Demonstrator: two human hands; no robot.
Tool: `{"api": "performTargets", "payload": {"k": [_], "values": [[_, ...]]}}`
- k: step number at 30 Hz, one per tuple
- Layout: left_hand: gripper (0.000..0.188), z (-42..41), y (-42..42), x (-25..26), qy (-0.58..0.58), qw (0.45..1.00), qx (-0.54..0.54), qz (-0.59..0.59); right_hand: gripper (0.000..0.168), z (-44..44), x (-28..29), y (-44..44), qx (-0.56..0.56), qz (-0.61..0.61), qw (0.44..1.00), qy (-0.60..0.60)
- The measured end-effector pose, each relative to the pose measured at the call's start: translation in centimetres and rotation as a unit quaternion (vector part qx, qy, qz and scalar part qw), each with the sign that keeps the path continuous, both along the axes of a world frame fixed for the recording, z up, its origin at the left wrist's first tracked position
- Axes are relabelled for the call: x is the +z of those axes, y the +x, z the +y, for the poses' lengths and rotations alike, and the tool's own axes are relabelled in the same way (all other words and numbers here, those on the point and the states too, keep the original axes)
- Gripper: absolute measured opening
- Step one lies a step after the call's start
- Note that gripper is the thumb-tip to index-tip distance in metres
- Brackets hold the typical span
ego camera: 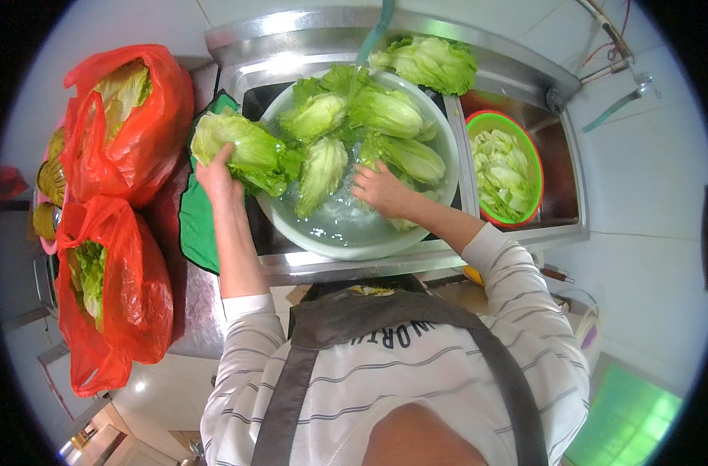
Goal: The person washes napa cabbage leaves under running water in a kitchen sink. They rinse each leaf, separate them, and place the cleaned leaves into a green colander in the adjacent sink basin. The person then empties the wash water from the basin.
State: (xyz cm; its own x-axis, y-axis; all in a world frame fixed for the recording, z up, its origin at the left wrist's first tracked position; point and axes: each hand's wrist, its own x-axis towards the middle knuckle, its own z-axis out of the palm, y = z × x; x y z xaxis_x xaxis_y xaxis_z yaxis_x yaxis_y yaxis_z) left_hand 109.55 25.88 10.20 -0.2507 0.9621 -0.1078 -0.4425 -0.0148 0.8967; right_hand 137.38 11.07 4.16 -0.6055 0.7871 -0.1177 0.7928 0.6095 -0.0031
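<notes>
My left hand [218, 177] grips a romaine-type lettuce head [243, 148] above the left rim of a large pale basin [354, 251], thumb on top of the leaves. The basin holds water and several more lettuce heads, one of them a pale head [322, 175] near the middle. Inside the basin, my right hand [383, 189] is at the water surface, fingers against the leaves of a lettuce head [412, 157]. Whether those fingers grip it is unclear. Water runs into the basin from a green hose [378, 32].
A steel sink [330, 269] carries the basin. A lettuce head [432, 63] lies behind it. At right, a green-and-red basket [539, 169] holds loose leaves. Two red plastic bags [170, 110] with lettuce stand left, beside a green cloth [199, 224].
</notes>
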Motion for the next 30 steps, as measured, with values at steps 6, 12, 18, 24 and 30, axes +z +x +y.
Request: {"api": "performTargets", "payload": {"k": [6, 12, 18, 24, 30], "values": [[0.04, -1.0, 1.0, 0.1, 0.055, 0.993, -0.041, 0.096, 0.047, 3.4, 2.1, 2.2, -0.248, 0.372, 0.877, -0.178], [0.031, -1.7, 7.1, 0.5, 0.092, 0.95, -0.134, 0.266, 0.044, 7.8, 5.9, 5.1, -0.283, 0.511, 0.778, -0.23], [0.046, -1.8, 12.0, -0.3, 0.02, 0.95, -0.296, 0.094, 0.05, 9.3, 7.3, 2.1, -0.286, 0.706, 0.59, -0.269], [0.064, -2.4, 11.8, -0.7, 0.049, 0.941, -0.305, 0.141, 0.04, 9.9, 6.0, 0.6, -0.37, 0.711, 0.573, -0.169], [0.065, -1.2, 10.0, -1.5, -0.03, 0.935, -0.347, -0.059, 0.036, 8.9, 7.1, 0.7, -0.283, 0.795, 0.467, -0.266]]}}
